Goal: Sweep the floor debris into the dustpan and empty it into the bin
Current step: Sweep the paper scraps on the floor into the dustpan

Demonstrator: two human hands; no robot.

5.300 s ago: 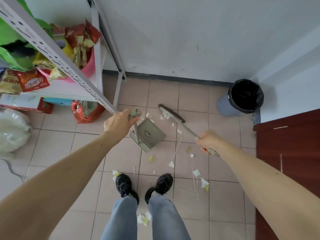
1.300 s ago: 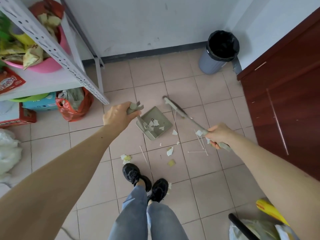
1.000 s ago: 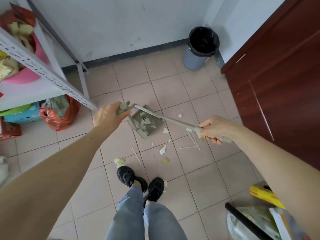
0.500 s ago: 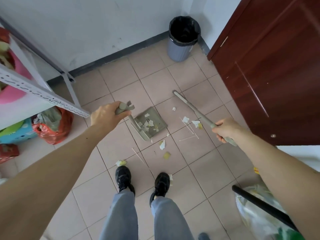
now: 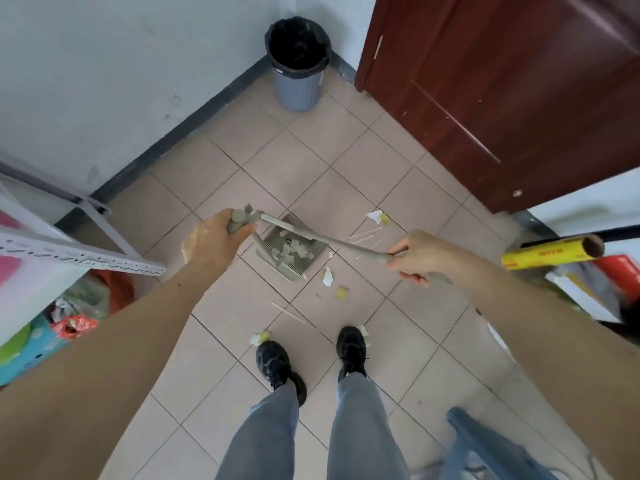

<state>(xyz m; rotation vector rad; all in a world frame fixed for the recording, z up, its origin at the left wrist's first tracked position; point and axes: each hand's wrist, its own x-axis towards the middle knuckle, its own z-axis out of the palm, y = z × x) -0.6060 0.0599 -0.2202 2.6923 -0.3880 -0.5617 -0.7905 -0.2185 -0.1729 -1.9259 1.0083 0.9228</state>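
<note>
My left hand (image 5: 214,239) grips the top of the grey dustpan handle. The dustpan (image 5: 291,252) rests on the tiled floor and holds several paper scraps. My right hand (image 5: 417,256) is closed around the grey broom handle (image 5: 349,244), which slants across the pan toward my left hand; the broom head lies over the pan. Loose scraps (image 5: 329,276) and thin sticks (image 5: 365,234) lie on the tiles around the pan. A blue-grey bin (image 5: 298,84) with a black liner stands in the far corner.
A dark red door (image 5: 502,91) fills the upper right. A grey metal shelf (image 5: 79,258) with bags beneath it stands at left. A yellow film roll (image 5: 550,253) and clutter sit at right. My black shoes (image 5: 273,365) are just behind the debris.
The broom has swung left, from the tiles right of the dustpan to over the pan. The view has turned, bringing the bin and door toward the centre. Both hands keep their grips.
</note>
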